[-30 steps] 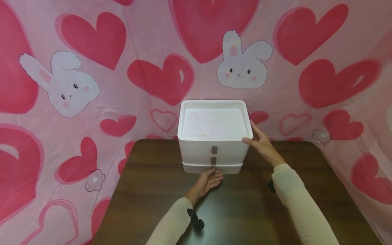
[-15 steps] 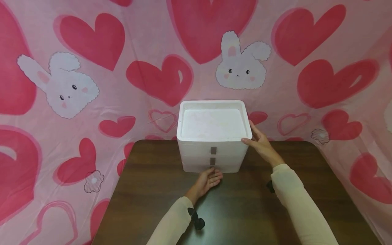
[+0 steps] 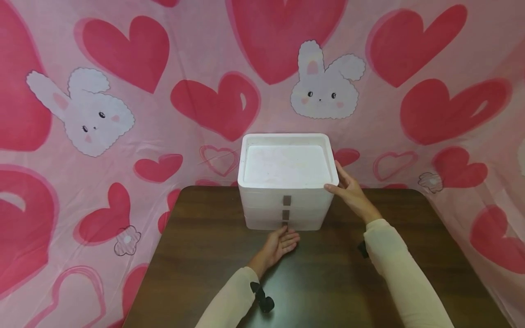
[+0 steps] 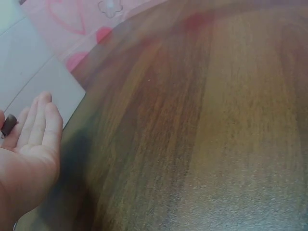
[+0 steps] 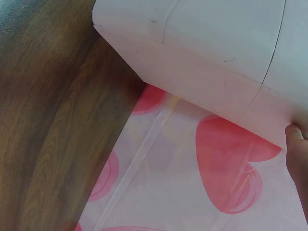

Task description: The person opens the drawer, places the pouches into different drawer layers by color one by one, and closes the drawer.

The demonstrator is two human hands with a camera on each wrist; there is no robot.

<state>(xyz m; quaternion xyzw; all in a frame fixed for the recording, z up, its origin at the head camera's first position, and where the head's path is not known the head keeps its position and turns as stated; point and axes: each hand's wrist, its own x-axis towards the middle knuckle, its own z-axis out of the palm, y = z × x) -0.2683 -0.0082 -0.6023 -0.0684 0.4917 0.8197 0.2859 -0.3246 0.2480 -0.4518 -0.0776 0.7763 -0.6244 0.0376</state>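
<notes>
A white drawer box (image 3: 262, 200) stands on the brown table near the patterned cloth, its drawers closed flush. Brown pull tabs run down the middle of its front, among them an upper tab (image 3: 287, 200) and a middle tab (image 3: 285, 214). At the lowest drawer (image 3: 258, 223), my left hand (image 3: 275, 246) pinches the bottom pull tab (image 4: 8, 125) between thumb and index finger, palm up with the other fingers extended. My right hand (image 3: 349, 193) holds the box's right front top corner, thumb at the front edge and fingers along the side. In the right wrist view only part of that hand (image 5: 297, 139) shows.
The box's top is a shallow recess with a raised rim (image 3: 287, 186). Behind the table (image 3: 328, 278) hangs a pink cloth (image 3: 270, 107) with hearts and rabbits. A black strapped device (image 3: 264, 300) sits on the left wrist.
The lowest drawer, which stuck out a little one second ago, has slid back flush with the box front. Both hands have stayed nearly in place.
</notes>
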